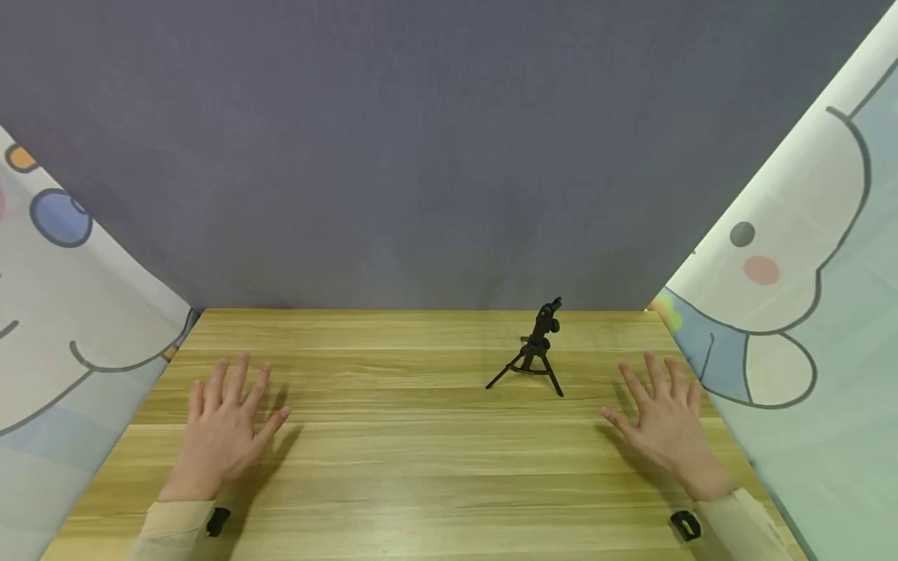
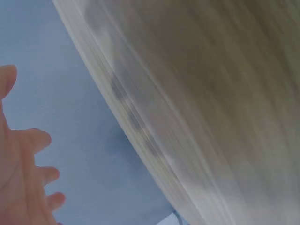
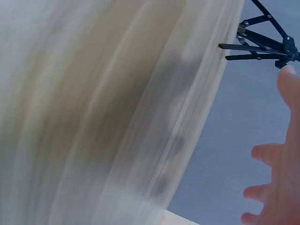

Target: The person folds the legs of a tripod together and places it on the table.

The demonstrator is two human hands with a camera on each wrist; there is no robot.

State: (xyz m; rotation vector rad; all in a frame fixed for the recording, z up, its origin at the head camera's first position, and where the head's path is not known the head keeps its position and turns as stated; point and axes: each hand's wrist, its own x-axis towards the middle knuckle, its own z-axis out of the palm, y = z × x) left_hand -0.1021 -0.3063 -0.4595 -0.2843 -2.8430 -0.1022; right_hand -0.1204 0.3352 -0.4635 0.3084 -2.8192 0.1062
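A small black tripod (image 1: 536, 347) stands upright on the wooden table (image 1: 393, 452), right of the middle and toward the back, its legs spread. Its top tilts a little to the right. My left hand (image 1: 223, 428) is held palm down over the left part of the table, fingers spread and holding nothing. On the other side my right hand (image 1: 666, 421) is also palm down with spread fingers, to the right of the tripod and apart from it. In the right wrist view the tripod (image 3: 267, 44) shows beyond the thumb.
A grey wall panel (image 1: 421, 156) rises behind the table's back edge. White and light-blue cartoon-printed cloths hang on both sides, the left cloth (image 1: 84, 312) and the right cloth (image 1: 786, 296) bordering the table's side edges. Dark bands with small black pieces sit at both wrists.
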